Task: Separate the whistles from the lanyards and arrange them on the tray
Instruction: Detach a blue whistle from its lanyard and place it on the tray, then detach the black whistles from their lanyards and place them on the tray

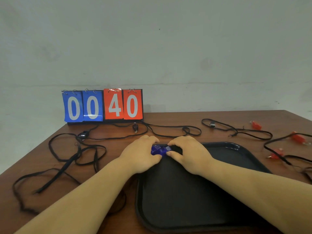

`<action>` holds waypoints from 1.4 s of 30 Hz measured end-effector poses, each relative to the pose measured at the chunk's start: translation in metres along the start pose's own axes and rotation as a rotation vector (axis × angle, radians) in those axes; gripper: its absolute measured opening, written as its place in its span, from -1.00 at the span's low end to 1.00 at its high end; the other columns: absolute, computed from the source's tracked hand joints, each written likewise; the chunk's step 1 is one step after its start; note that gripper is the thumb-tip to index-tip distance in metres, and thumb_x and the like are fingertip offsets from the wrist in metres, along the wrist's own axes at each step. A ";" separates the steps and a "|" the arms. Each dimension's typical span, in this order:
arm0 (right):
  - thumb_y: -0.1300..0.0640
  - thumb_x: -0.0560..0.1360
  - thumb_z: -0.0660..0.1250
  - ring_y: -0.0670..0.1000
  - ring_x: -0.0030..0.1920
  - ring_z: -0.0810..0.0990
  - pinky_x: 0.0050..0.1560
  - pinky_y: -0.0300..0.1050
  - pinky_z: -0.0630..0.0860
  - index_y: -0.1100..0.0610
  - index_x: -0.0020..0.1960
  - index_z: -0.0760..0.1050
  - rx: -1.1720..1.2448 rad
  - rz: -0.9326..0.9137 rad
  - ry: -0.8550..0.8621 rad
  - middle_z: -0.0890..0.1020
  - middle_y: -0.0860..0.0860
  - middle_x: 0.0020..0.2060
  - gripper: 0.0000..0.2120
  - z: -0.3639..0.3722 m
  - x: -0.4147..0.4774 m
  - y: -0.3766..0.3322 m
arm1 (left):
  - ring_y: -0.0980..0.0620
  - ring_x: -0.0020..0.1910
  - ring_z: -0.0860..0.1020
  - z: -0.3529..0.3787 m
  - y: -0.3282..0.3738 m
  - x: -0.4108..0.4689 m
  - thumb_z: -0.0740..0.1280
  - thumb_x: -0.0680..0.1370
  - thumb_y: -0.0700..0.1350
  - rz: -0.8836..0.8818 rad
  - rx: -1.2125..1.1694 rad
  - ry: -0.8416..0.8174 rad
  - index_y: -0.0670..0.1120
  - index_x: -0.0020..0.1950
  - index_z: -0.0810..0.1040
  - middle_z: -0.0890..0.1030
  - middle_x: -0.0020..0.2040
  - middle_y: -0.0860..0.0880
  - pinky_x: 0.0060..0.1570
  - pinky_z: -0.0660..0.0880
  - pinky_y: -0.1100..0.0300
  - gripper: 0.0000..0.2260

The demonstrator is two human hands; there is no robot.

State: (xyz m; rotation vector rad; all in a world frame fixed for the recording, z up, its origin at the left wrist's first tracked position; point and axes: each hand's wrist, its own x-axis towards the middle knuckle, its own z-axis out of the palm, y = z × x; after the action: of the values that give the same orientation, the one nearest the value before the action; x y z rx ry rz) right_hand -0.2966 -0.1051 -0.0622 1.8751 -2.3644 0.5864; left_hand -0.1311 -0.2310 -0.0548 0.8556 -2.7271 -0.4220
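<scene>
Both hands are on the blue whistles, at the far-left corner of the tray, right by its rim. It looks like 2 blue pieces touching side by side, but fingers cover part of them so I can't confirm the count.

- Left hand grip: fingers and thumb curled round the left blue piece.
- Right hand grip: pinching the right blue piece, thumb on the near side, fingers on the far side.
- Tray: 1, black, on the desk directly in front of the person. Both forearms reach in over it.
- Red whistles: 3 visible, all on the desk to the right of the tray. One is far back, one is near the right frame edge, and one is just off the tray's right rim. Black cord runs by the last two; can't tell if it's attached.
- Lanyards: black. There is a tangled pile of loops left of the tray and more loops behind and to the right of it. The total can't be counted.
- Clips: 3 bare cord ends visible, at and.
- Scoreboard: 1, at the far desk edge, with 4 cards. The 2 blue ones read 0 0 and the 2 red ones read 4 0.
</scene>
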 end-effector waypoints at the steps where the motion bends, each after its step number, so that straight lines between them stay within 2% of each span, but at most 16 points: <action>1: -0.23 0.58 0.29 -0.04 0.29 0.50 0.31 -0.08 0.47 -0.10 0.37 0.53 -0.004 0.007 -0.009 0.61 -0.14 0.27 -0.59 -0.001 0.000 -0.002 | 0.11 0.22 0.50 0.000 0.001 -0.001 0.41 0.54 0.15 -0.001 0.001 0.005 0.11 0.46 0.40 0.48 0.34 0.09 0.11 0.44 0.22 -0.49; 6: -0.22 0.59 0.28 -0.02 0.23 0.55 0.27 -0.02 0.52 -0.09 0.39 0.53 -0.026 0.015 -0.045 0.64 -0.11 0.24 -0.58 -0.007 -0.001 -0.009 | 0.10 0.18 0.49 -0.001 0.002 -0.007 0.38 0.55 0.12 0.012 0.008 0.014 0.09 0.42 0.44 0.49 0.30 0.07 0.12 0.43 0.19 -0.55; 10: -0.20 0.61 0.27 -0.01 0.30 0.53 0.34 -0.03 0.47 -0.07 0.46 0.47 -0.039 0.035 -0.063 0.61 -0.07 0.32 -0.54 -0.009 -0.002 -0.012 | 0.07 0.18 0.50 -0.003 0.004 -0.008 0.37 0.54 0.15 -0.001 0.014 0.001 0.07 0.41 0.44 0.50 0.30 0.04 0.17 0.48 0.14 -0.54; 14: -0.20 0.61 0.27 -0.01 0.39 0.48 0.39 -0.04 0.42 -0.07 0.53 0.39 -0.037 0.042 -0.100 0.54 -0.07 0.41 -0.48 -0.015 -0.003 -0.016 | 0.02 0.32 0.49 -0.007 0.005 -0.009 0.38 0.55 0.17 -0.014 0.000 -0.014 0.06 0.50 0.37 0.46 0.43 0.02 0.28 0.47 0.10 -0.45; 18: -0.23 0.60 0.26 -0.02 0.47 0.42 0.46 -0.01 0.37 -0.09 0.53 0.37 0.017 0.075 -0.037 0.47 -0.09 0.48 -0.46 -0.023 0.003 -0.023 | 0.01 0.43 0.45 -0.027 -0.005 -0.013 0.38 0.57 0.16 -0.034 -0.051 0.070 0.07 0.54 0.34 0.43 0.52 0.03 0.37 0.42 0.08 -0.43; 23: -0.20 0.62 0.27 0.01 0.49 0.40 0.48 0.00 0.33 -0.08 0.52 0.38 0.055 0.065 -0.008 0.44 -0.08 0.50 -0.49 -0.023 0.026 -0.048 | 0.02 0.41 0.47 -0.060 -0.047 -0.025 0.40 0.56 0.13 -0.136 0.002 0.164 0.09 0.52 0.36 0.45 0.48 0.03 0.35 0.46 0.07 -0.46; 28: -0.19 0.59 0.30 0.01 0.38 0.50 0.40 -0.01 0.44 -0.06 0.46 0.44 0.021 0.009 -0.029 0.52 -0.06 0.42 -0.52 -0.007 0.072 -0.076 | -0.03 0.43 0.44 -0.084 -0.105 -0.036 0.41 0.56 0.14 -0.284 0.057 0.197 0.05 0.53 0.36 0.43 0.47 -0.01 0.39 0.46 -0.02 -0.43; 32: -0.19 0.58 0.32 0.05 0.23 0.58 0.24 -0.06 0.54 -0.03 0.42 0.49 -0.023 0.030 -0.201 0.56 0.00 0.33 -0.53 0.011 0.118 -0.092 | -0.07 0.35 0.49 -0.099 -0.159 -0.028 0.43 0.50 0.16 -0.390 -0.008 0.249 0.05 0.52 0.40 0.48 0.41 -0.04 0.36 0.50 -0.07 -0.39; 35: -0.18 0.58 0.32 0.02 0.12 0.60 0.16 -0.09 0.58 -0.02 0.32 0.54 -0.073 0.038 -0.222 0.59 -0.01 0.24 -0.62 0.029 0.152 -0.098 | -0.12 0.37 0.47 -0.092 -0.189 -0.020 0.41 0.55 0.12 -0.431 -0.002 0.226 0.07 0.56 0.35 0.44 0.43 -0.07 0.39 0.47 -0.08 -0.41; 39: -0.11 0.61 0.29 0.04 0.16 0.60 0.21 -0.08 0.57 -0.01 0.32 0.54 -0.144 0.064 -0.216 0.59 0.00 0.23 -0.66 0.056 0.183 -0.096 | -0.12 0.38 0.43 -0.070 -0.213 -0.011 0.25 0.63 0.15 -0.458 0.133 0.168 0.18 0.54 0.33 0.47 0.40 -0.02 0.34 0.43 -0.12 -0.54; 40: -0.06 0.62 0.29 0.03 0.15 0.60 0.18 -0.09 0.57 0.00 0.29 0.56 -0.148 0.071 -0.198 0.60 -0.01 0.20 -0.71 0.062 0.187 -0.095 | -0.10 0.34 0.45 -0.069 -0.217 -0.009 0.26 0.63 0.12 -0.449 0.116 0.190 0.18 0.47 0.38 0.50 0.34 0.00 0.30 0.44 -0.11 -0.60; 42: 0.03 0.64 0.27 0.03 0.04 0.61 0.09 -0.10 0.59 0.03 0.09 0.59 -0.142 0.088 -0.143 0.63 0.00 0.06 -0.85 0.071 0.192 -0.091 | -0.07 0.26 0.49 -0.068 -0.221 -0.006 0.31 0.62 0.06 -0.435 0.070 0.244 0.16 0.34 0.46 0.54 0.22 0.04 0.24 0.48 -0.09 -0.71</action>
State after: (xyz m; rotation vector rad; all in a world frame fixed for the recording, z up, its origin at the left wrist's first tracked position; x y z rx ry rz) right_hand -0.2465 -0.3227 -0.0505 1.8169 -2.5130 0.2900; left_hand 0.0088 -0.4146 -0.0689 1.4247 -2.3380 -0.2799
